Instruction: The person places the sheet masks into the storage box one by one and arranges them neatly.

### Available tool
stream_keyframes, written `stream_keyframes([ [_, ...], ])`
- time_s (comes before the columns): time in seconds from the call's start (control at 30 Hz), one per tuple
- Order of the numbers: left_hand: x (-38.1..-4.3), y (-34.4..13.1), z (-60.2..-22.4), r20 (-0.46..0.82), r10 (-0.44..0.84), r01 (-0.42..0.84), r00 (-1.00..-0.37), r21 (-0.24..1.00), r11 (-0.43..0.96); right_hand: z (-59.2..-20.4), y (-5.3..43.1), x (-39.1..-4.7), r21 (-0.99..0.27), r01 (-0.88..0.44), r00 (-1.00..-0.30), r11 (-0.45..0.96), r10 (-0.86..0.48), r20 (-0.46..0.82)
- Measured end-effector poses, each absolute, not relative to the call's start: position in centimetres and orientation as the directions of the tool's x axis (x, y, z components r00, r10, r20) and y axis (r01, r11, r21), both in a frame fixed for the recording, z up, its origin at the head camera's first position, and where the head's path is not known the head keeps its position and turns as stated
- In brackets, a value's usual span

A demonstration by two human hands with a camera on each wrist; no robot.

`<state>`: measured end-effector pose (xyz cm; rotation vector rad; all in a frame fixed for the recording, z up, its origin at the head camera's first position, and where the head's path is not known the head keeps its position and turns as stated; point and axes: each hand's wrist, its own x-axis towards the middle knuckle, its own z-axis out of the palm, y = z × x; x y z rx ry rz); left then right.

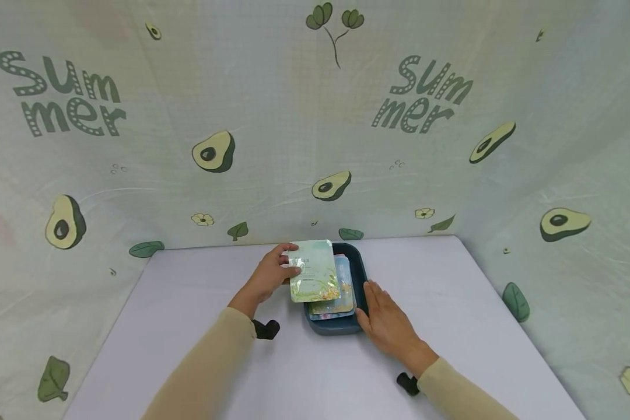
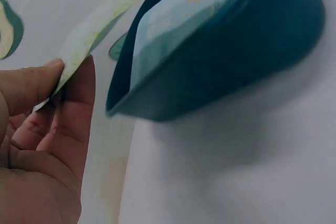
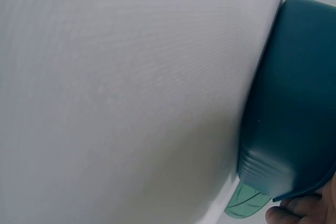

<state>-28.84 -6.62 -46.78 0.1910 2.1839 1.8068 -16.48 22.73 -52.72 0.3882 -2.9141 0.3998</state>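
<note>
My left hand (image 1: 268, 273) pinches the left edge of a pale green sachet (image 1: 312, 271) with a flower print, thumb on top and fingers beneath. The sachet hangs over the left part of a dark blue tray (image 1: 336, 330). Inside the tray lie more flat sachets (image 1: 346, 286) with light blue and flowered fronts, partly hidden by the held one. In the left wrist view the held sachet (image 2: 86, 40) looks slightly bent, above the tray's rim. My right hand (image 1: 391, 321), fingers extended, rests against the tray's right side; its fingertips show at the tray's edge in the right wrist view.
The tray stands on a white table (image 1: 425, 280), near its back edge. Behind and around it hangs a pale cloth (image 1: 273, 105) printed with avocados, leaves and lettering. A black wrist mount (image 1: 266, 329) sits by the left sleeve, another (image 1: 408, 384) by the right.
</note>
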Motion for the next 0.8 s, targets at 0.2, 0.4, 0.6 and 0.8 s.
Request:
stream_keyframes([
  [0.2, -29.1, -2.8, -47.4, -0.185, 0.337, -0.095, -0.923, 0.959, 0.265, -52.7, 22.7, -16.4, -0.242, -0.291, -0.944, 0.926, -0.235, 0.232],
  [0.4, -28.9, -1.6, -47.7, -0.157, 0.292, -0.018, -0.943, 0.904, 0.426, -52.8, 22.7, -16.5, -0.242, -0.291, -0.946, 0.926, -0.240, 0.218],
  [0.6, -28.6, -1.2, -47.3, -0.133, 0.253, 0.033, -0.958, 0.828, 0.560, -52.8, 22.7, -16.5, -0.242, -0.275, -0.951, 0.931, -0.225, 0.215],
  [0.8, -27.7, -1.6, -45.6, -0.108, 0.205, 0.049, -0.973, 0.769, 0.638, -52.9, 22.7, -16.6, -0.255, -0.272, -0.954, 0.928, -0.226, 0.198],
])
